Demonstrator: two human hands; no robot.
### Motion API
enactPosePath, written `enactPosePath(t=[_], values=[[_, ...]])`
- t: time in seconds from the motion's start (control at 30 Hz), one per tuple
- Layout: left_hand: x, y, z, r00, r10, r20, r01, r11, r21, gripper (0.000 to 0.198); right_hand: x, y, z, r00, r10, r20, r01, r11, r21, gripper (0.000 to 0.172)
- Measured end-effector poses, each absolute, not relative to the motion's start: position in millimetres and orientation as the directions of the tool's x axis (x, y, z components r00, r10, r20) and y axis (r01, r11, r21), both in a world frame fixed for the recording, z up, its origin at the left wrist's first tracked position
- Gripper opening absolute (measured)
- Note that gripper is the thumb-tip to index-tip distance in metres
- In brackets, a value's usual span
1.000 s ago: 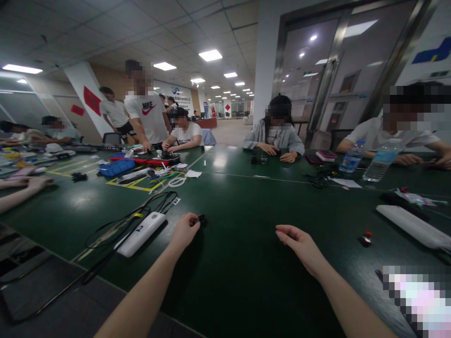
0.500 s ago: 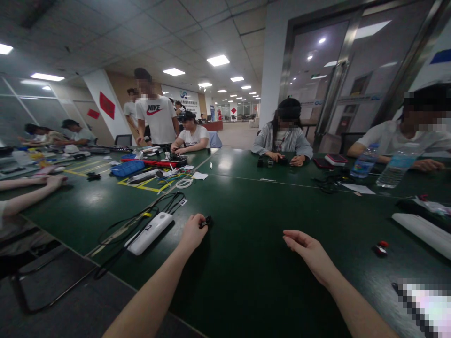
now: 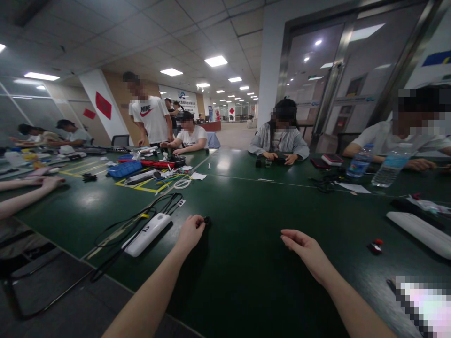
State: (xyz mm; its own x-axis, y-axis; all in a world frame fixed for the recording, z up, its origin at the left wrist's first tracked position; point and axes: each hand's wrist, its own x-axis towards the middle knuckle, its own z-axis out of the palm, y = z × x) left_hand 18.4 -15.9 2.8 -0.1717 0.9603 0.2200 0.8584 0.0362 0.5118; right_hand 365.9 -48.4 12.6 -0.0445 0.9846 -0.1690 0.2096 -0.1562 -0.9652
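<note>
My left hand (image 3: 191,232) is closed on a small black object (image 3: 206,219) just above or on the green table (image 3: 243,263). Only the far end of that object shows past my fingertips, so its kind cannot be made out. My right hand (image 3: 299,244) is held over the table to the right, fingers stretched out and the thumb a little apart, with nothing visible in it. A small red and black item (image 3: 375,246) lies to the right of that hand, out of its reach.
A white power strip (image 3: 146,234) with black cables lies left of my left hand. Farther off are a blue tray (image 3: 124,168) and a white cable coil (image 3: 182,184). Two water bottles (image 3: 392,165) stand at the right. Several people sit around the table; one person (image 3: 151,117) stands.
The view has shifted slightly. In my left hand, the black object has turned or slid so that less of it shows. My right hand stays nearly still.
</note>
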Motion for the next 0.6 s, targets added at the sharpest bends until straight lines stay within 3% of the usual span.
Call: enactPosePath(t=[0.47,0.6], values=[[28.7,-20.4,6.9,-0.232,0.952,0.202,0.92,0.148,0.363,0.018,366.8,-47.7,10.5,-0.052,0.984,-0.169,0.196,-0.156,-0.968,0.034],[27.0,-19.9,6.8,-0.193,0.961,0.197,0.926,0.112,0.359,0.019,365.2,-48.6,12.8,-0.05,0.985,-0.165,0.202,-0.152,-0.968,0.036]])
